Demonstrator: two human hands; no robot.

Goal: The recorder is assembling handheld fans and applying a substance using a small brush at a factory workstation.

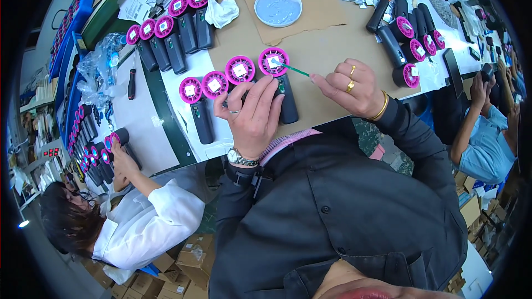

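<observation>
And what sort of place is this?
Probably a factory workshop, where things get put together: there are lots of matching pink-ringed black gadgets, a co-worker in white handling similar ones, and cardboard boxes nearby.

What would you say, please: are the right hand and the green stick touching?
Touching: the head view shows the right hand pinching the green stick at one end.

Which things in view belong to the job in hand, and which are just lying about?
In the job:
Pink-rimmed device by the left hand
Green stick in the right hand, tip at that device
Shallow dish, probably

Seemingly lying about:
Screwdriver
Crumpled white cloth
Clear plastic bags
</observation>
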